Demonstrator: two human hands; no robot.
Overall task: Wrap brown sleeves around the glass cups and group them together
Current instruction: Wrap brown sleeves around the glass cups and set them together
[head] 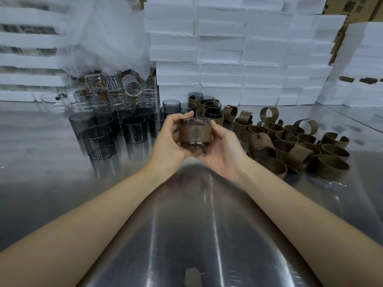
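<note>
Both hands, left hand [167, 139] and right hand [220, 151], grip clamped on a sleeved smoked-glass cup [194, 132]; few wrapped cups [209, 109] grouped behind, many bare cups [116, 125] and loose brown sleeves [300, 146] remain on the bench [196, 235].

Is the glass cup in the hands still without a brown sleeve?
No, a brown sleeve already wraps the glass cup.

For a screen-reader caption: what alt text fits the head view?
Both hands, left hand and right hand, hold a smoky glass cup wrapped in a brown sleeve above a steel table. Bare cups stand left; loose sleeves lie right.
</note>
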